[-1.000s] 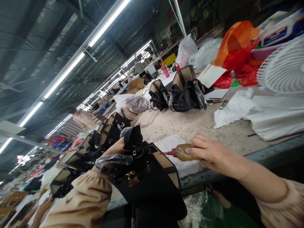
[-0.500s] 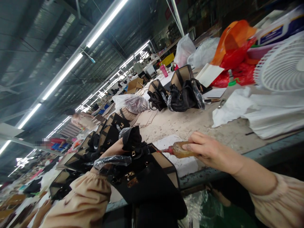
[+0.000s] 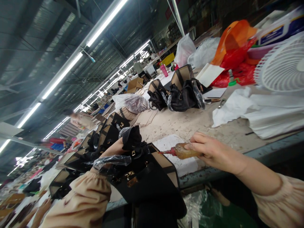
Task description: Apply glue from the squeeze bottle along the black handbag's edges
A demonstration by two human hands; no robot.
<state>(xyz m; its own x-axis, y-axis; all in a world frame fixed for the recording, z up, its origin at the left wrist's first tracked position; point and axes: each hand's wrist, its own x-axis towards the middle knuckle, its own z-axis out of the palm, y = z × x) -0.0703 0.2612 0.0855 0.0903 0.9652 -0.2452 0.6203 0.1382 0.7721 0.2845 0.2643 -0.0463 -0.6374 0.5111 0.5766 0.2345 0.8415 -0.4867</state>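
My right hand [image 3: 209, 150] is closed around a small squeeze bottle [image 3: 184, 151] of amber liquid, probably glue. Its narrow red nozzle points left, the tip close by the beige side panel of a black handbag [image 3: 149, 180]. This bag lies tilted at the table's front edge, with gold hardware and a handle wrapped in clear plastic [image 3: 112, 161]. My left hand [image 3: 116, 147] reaches behind that handle to the bag's black upper fabric, which covers the fingers; their grip cannot be made out. A white paper sheet [image 3: 169, 142] lies beneath the bottle.
More black-and-beige handbags [image 3: 109, 134] stand in a row at the left; others [image 3: 181, 95] sit further back. A white fan [image 3: 280, 65], red plastic bags [image 3: 239, 60] and white cloth [image 3: 273, 110] occupy the right. A person [image 3: 80, 120] is in the left background.
My right hand has drawn the bottle slightly to the right, so its nozzle tip sits a little further from the bag's top edge. The left arm and bag have stayed put.
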